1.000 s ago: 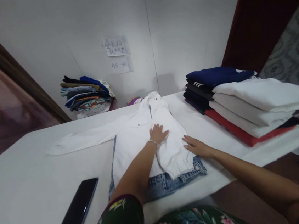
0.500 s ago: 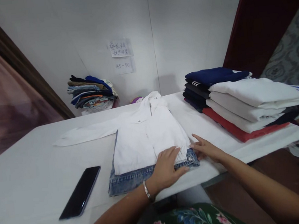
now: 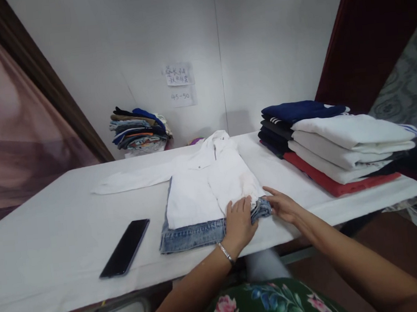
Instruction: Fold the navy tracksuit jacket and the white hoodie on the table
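- Currently, the left hand (image 3: 240,222) is spread fairly flat, its fingers extended close together over the lower edge of the white jacket (image 3: 194,197), near the corner of the denim garment (image 3: 191,238) underneath.
- The right hand (image 3: 283,207) is partly curled at that denim corner, touching it; some fingertips are hidden, so I cannot tell whether it grips.
- One white jacket lies on the denim garment, mid-bench (image 3: 35,243), collar away from the person and one sleeve stretched out leftward.
- Counted: one denim garment, one phone (image 3: 125,249) (dark screen up, left of the clothes), one bracelet (image 3: 225,252) on the left wrist, and two paper notes, the upper note (image 3: 179,74) just above the lower note (image 3: 183,97).
- The left forearm slants up and rightward; the right reaches in from the lower right, its hand just beside the left.
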